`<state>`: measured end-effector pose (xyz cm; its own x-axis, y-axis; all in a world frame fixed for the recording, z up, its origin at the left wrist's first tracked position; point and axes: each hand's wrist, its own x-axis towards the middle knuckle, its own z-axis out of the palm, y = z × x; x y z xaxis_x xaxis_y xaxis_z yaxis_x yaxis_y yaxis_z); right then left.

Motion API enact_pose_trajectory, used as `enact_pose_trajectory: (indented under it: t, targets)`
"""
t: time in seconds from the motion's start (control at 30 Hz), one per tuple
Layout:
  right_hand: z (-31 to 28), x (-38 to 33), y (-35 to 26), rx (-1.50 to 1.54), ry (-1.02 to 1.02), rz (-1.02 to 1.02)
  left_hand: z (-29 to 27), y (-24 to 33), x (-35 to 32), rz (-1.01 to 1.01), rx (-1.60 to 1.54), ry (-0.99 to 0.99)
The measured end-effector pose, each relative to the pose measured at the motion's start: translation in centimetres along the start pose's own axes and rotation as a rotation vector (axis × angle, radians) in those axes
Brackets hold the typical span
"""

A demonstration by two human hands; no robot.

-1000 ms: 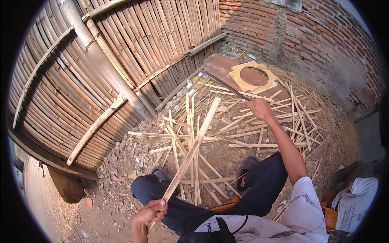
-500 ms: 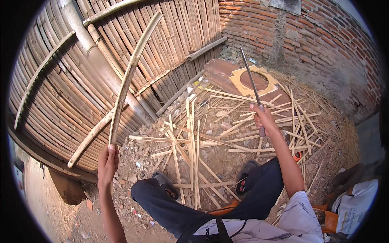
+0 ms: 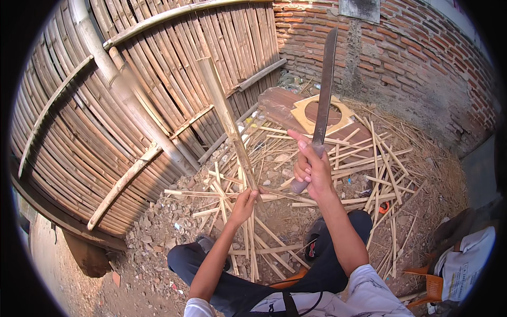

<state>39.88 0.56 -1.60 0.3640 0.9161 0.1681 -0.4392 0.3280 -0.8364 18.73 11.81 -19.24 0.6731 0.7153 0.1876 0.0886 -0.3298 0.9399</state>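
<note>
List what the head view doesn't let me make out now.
Head view:
Middle of the knife handle: wrapped by the right hand.
Bamboo strip's gripped part: covered by the left hand.
Central orange object: mostly hidden by dark trousers.
Pale scrap by the brick wall: too small to identify.

Free gap between left hand [image 3: 244, 205] and right hand [image 3: 315, 171], widening upward; bounded by bamboo strip [image 3: 224, 111] above the left, machete [image 3: 326, 87] above the right. Left of left hand: open over rubble [image 3: 150, 240] to bamboo fence [image 3: 158, 79]. Below both: crossed slats [image 3: 252, 251] obstruct.
</note>
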Motion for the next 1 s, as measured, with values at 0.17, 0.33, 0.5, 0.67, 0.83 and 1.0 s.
enact_pose_trajectory:
  t: [0.17,0.33,0.5,0.67,0.83,1.0]
  targets:
    - [0.4,-0.4,0.1,-0.013,-0.025,0.002,6.8,-4.7,-1.0,-0.047,-0.047,-0.095]
    - [0.4,-0.6,1.3,-0.029,0.094,0.043,8.2,-7.2,-1.3,0.06,0.133,-0.155]
    - [-0.7,-0.3,3.6,-0.039,0.113,0.067,5.0,-6.0,-1.4,0.096,0.314,-0.166]
    - [-1.0,-0.7,4.4,0.006,0.053,0.114,-3.5,2.7,2.5,-0.118,0.394,-0.093]
    - [-0.7,-0.5,4.9,0.01,-0.019,0.154,-6.1,16.4,4.1,0.386,0.188,0.067]
    - [1.2,-0.6,5.3,-0.033,-0.04,0.191,-5.9,23.9,4.6,0.525,0.248,0.038]
